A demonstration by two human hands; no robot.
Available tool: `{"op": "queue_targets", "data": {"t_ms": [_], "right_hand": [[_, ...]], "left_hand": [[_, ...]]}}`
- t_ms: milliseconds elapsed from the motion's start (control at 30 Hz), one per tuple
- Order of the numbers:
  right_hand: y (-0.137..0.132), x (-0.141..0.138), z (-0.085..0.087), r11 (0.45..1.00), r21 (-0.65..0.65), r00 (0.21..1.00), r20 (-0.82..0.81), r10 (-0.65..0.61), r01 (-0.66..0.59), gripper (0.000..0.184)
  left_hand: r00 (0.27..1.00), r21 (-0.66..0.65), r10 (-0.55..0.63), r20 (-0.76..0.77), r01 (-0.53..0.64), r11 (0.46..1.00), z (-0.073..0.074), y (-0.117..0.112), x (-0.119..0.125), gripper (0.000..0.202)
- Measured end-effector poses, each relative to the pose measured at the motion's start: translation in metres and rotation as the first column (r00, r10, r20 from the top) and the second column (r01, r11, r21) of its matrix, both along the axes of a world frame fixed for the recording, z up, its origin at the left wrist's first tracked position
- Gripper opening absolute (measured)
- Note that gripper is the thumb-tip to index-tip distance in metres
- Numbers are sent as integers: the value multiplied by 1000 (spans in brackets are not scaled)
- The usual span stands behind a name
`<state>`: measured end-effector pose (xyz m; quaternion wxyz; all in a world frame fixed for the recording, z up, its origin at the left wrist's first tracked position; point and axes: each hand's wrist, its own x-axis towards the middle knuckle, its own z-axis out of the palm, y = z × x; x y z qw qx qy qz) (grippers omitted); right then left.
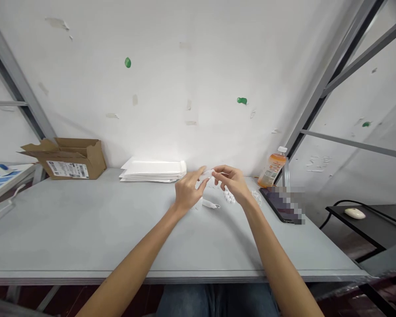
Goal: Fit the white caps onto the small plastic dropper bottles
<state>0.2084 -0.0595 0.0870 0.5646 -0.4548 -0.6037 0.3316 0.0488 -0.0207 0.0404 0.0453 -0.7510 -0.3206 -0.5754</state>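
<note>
head view shows the left hand [188, 191] and right hand [233, 182] pinching a small white piece [207, 175] in their closed fingers above the table [86, 229], with more white pieces [230, 197] lying beside the right hand and a stack of white envelopes [152, 171] squared up behind.

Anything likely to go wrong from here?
The small white piece between the left hand and right hand might slip, and white on the pale grey table would be hard to spot. The loose white parts under the right hand could get swept aside. The orange drink bottle stands near the dark tablet; if knocked, it might spill there.
</note>
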Motion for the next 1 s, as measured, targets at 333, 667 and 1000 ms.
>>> {"op": "queue_targets", "data": {"t_ms": [333, 667, 1000], "right_hand": [[46, 0, -14, 950, 41, 938, 149, -313, 311, 24], [68, -23, -43, 964, 15, 688, 698, -201, 266, 15], [76, -32, -52, 959, -17, 635, 753, -173, 282, 16]], "left_hand": [[998, -46, 34, 45, -32, 998, 30, 32, -47, 20], [1000, -437, -24, -2, 20, 899, 1, 72, -72, 20], [978, -671, -181, -102, 66, 739, -20, 80, -71, 34]]}}
